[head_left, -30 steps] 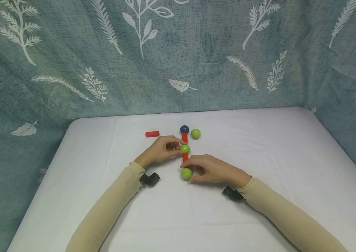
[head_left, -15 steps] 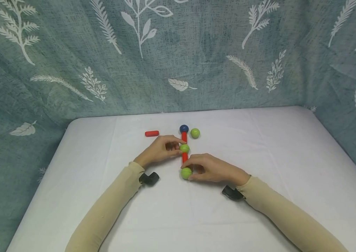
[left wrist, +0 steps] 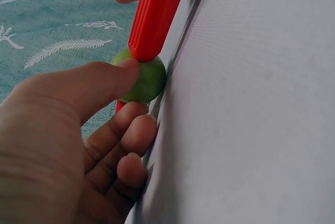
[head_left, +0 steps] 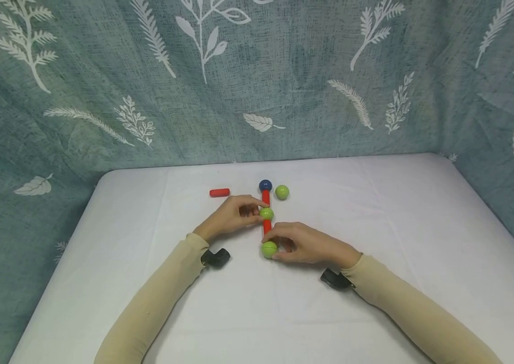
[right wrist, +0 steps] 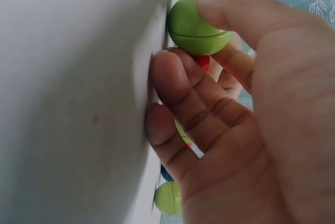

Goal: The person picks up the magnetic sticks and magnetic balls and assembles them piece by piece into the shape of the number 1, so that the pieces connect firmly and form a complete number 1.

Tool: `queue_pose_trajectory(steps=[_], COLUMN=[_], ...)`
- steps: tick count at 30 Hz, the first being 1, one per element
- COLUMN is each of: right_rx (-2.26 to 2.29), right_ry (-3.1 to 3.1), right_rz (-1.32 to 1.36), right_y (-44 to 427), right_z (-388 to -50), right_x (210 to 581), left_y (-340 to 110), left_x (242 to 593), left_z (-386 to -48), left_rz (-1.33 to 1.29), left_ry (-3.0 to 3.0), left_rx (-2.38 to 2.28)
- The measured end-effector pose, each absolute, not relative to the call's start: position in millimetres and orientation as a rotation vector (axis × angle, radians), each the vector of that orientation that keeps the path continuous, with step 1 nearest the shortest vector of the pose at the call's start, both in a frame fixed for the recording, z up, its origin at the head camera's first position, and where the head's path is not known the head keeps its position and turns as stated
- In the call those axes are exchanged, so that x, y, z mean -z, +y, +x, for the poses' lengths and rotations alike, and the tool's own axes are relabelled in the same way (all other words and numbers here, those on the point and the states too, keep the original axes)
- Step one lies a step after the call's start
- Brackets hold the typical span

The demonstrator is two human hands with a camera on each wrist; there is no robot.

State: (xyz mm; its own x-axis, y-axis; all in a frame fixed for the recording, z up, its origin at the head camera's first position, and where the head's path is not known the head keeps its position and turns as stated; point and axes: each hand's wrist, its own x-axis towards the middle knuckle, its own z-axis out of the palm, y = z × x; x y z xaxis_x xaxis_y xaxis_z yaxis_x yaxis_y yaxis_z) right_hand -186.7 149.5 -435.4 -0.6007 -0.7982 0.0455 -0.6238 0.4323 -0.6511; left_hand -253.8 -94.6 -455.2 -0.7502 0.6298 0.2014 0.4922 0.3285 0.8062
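Observation:
A straight chain of balls and red rods lies on the table in the head view. At its far end is a blue ball (head_left: 265, 185), joined by a red rod (head_left: 266, 198) to a middle green ball (head_left: 267, 214). A second red rod (head_left: 267, 227) links that to the near green ball (head_left: 269, 249). My left hand (head_left: 234, 215) pinches the middle ball between thumb and fingers, seen also in the left wrist view. With thumb and fingers my right hand (head_left: 309, 245) pinches the near ball (right wrist: 193, 25), which touches or nearly touches the tabletop.
A loose red rod (head_left: 219, 192) lies to the left beyond my left hand. Beside the blue ball, on its right, sits a separate green ball (head_left: 282, 192). A white cloth covers the table (head_left: 247, 313), and a patterned teal curtain (head_left: 284, 91) hangs behind it.
The chain has shifted very slightly away from me, toward the far edge. Both hands keep nearly the same places and grips; the loose rod and loose ball stay put.

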Motion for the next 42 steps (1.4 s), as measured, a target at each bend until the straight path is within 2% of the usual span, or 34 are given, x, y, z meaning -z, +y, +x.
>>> queue_pose_trajectory(steps=[32,42], right_rx=[0.946,0.950], right_ry=[2.448,2.453], right_rz=[-1.249,-1.272], right_y=[148,148], right_z=[-185,-188], right_x=[435,438], left_y=[-95,-105], left_x=[454,439], left_z=[-253,-254], left_rz=[1.054,0.933], left_ry=[2.443,2.540], left_rx=[-1.395,-1.379])
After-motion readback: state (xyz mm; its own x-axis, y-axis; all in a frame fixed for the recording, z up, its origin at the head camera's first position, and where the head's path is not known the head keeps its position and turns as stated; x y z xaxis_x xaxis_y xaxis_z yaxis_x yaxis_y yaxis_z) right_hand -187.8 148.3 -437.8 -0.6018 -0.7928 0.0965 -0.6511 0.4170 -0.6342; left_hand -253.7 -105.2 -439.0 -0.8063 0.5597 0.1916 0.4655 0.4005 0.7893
